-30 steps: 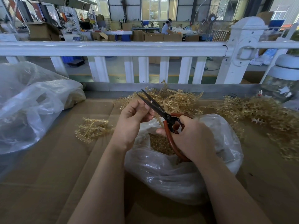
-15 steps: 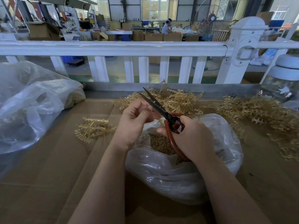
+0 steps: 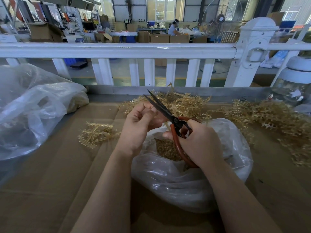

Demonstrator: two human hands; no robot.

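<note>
Items as I see them on the feed, left to right.

1. Big bag (image 3: 33, 111), clear plastic, crumpled, at the left edge of the frame, lying on the cardboard (image 3: 50, 182).
2. Small pile (image 3: 96, 133) of beige plastic sprigs, left of centre, just beside my left wrist but apart from it.
3. Left hand (image 3: 139, 125), centre. The forearm comes up from the bottom edge and the back of the hand faces the camera. The fingers are curled in, with thumb and fingertips pressed together in a pinch on a pale piece (image 3: 167, 125). Only a short stem shows under the fingers, so I cannot tell its shape.
4. Scissors (image 3: 161, 108), centre. The dark blades point to the upper left and stand slightly parted, touching or just beside the left fingertips. The red handles run down into the right hand.
5. Right hand (image 3: 198, 143), right of centre. The forearm comes up from the lower right. The fingers are curled round the handles, with the thumb over the upper loop.
6. Bag (image 3: 185, 185), clear, under both hands, its mouth open on beige bits inside.
7. Heap (image 3: 277, 118) of sprigs, running from behind the blades to the right edge.
8. Jar (image 3: 296, 84), upper right.
9. Rail (image 3: 117, 49), white, across the upper frame.
</note>
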